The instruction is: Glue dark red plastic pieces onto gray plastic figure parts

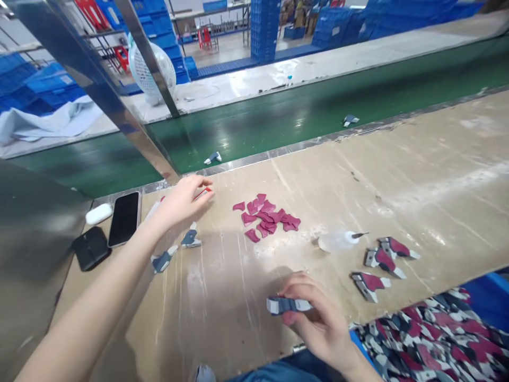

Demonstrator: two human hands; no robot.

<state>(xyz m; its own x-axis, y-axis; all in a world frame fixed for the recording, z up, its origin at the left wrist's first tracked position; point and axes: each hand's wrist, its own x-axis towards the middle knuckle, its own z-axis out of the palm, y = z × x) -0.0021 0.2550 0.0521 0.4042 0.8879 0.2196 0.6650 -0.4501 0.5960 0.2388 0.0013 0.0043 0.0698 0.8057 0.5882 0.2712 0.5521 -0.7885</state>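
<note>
My right hand (318,315) pinches a blue-grey and white plastic part (284,305) between thumb and fingers, just above the table's near side. My left hand (185,199) reaches to the table's far edge. Its thumb and fingers close around a small red-and-white item (203,193), mostly hidden. Two similar blue-grey parts, one nearer (163,260) and one farther (191,236), lie beside my left forearm. Between the hands is a loose pile of flat maroon pieces (268,215). To the right lies a translucent bottle with a thin dark nozzle (338,241).
Several parts with maroon inlays (369,284) rest at the right, above a blue bin (485,297) full of similar parts. A phone (124,218), white case (98,214) and black case (91,248) sit left. Beyond a metal post (131,122) runs a green belt (258,127).
</note>
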